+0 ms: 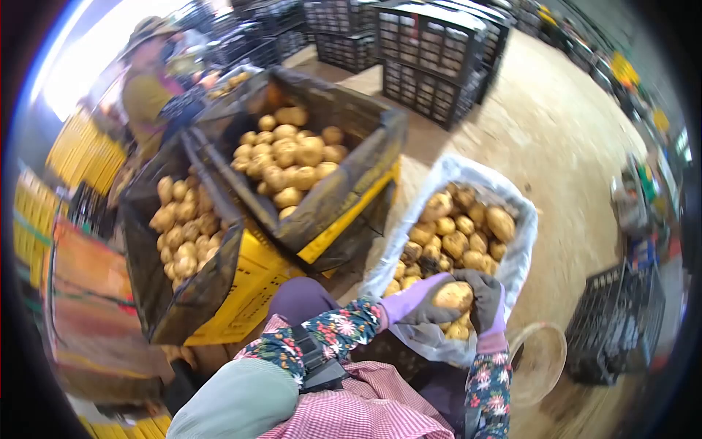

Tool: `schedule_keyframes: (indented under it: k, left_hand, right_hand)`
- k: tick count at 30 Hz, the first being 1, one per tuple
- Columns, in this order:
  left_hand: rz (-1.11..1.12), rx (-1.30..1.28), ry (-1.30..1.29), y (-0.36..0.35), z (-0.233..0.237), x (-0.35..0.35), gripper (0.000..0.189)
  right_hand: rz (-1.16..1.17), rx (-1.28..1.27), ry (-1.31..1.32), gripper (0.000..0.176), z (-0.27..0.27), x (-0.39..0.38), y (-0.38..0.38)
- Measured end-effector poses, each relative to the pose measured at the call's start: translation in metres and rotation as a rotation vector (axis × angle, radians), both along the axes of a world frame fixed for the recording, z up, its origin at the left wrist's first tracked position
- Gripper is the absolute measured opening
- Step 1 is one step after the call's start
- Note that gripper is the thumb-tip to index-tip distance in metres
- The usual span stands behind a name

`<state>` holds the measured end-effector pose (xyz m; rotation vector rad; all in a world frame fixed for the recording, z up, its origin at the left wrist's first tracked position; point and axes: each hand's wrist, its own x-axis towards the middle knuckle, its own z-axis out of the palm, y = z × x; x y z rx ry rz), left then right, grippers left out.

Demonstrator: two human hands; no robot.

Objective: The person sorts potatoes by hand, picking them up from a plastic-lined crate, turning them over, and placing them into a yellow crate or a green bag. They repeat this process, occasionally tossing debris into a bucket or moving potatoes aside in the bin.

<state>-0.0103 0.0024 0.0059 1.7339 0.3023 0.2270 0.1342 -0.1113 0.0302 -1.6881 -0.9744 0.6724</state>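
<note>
Over the near end of a crate with a white plastic liner, both gloved hands hold one large potato. My left hand, in a purple and grey glove, has its fingers around the potato's left side. On its right side, my right hand closes with dark glove fingers over the top edge. Many potatoes fill the lined crate beneath and beyond the hands, a few of them dark and dirty.
Two yellow crates with dark liners hold potatoes at the left. Behind them a co-worker in a hat handles potatoes. Black crates are stacked at the back. A round transparent tub and a black crate stand right.
</note>
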Motion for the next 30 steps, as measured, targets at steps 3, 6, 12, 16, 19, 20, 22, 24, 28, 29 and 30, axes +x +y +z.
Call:
schedule_keyframes:
  k: [3,6,12,16,19,20,22,24,28,29,30]
  left_hand:
    - [0.028,-0.521,-0.091,0.002,0.002,-0.004,0.066]
    - [0.039,-1.319,-0.403,0.015,0.037,-0.027,0.057]
    - [0.151,-0.451,-0.667,0.216,0.051,-0.199,0.034]
    - [0.513,-0.489,-0.685,0.219,0.096,-0.295,0.043]
    - [0.089,-0.837,-0.658,0.237,0.059,-0.339,0.053]
    - [0.439,-0.877,-0.498,0.234,0.040,-0.373,0.054]
    - [0.875,-0.761,-0.195,0.244,0.013,-0.409,0.054]
    - [1.103,-0.361,-0.210,0.250,0.026,-0.389,0.052]
    - [1.156,0.509,-0.408,0.187,0.140,-0.242,0.045]
    - [1.034,0.481,-0.377,0.165,0.138,-0.209,0.043]
    - [0.919,0.456,-0.346,0.145,0.134,-0.181,0.041]
  right_hand:
    - [-0.022,0.066,-0.265,0.024,-0.016,0.007,0.000]
    - [-0.094,0.158,0.234,0.037,-0.068,0.048,-0.027]
    - [-0.270,0.093,0.619,0.050,-0.064,0.058,-0.035]
    - [-0.257,0.040,0.527,0.052,-0.069,0.054,-0.038]
    - [-0.394,0.029,0.613,0.046,-0.044,0.037,-0.021]
    - [-0.394,0.035,0.620,0.044,-0.040,0.035,-0.018]
    - [-0.397,0.017,0.608,0.041,-0.034,0.036,-0.015]
    - [-0.424,0.019,0.595,0.037,-0.010,0.032,-0.014]
    - [-0.336,-0.146,0.347,0.042,-0.018,0.059,-0.023]
    - [-0.269,-0.238,0.242,0.044,-0.030,0.068,-0.021]
    - [-0.268,-0.398,0.168,0.046,-0.042,0.069,-0.008]
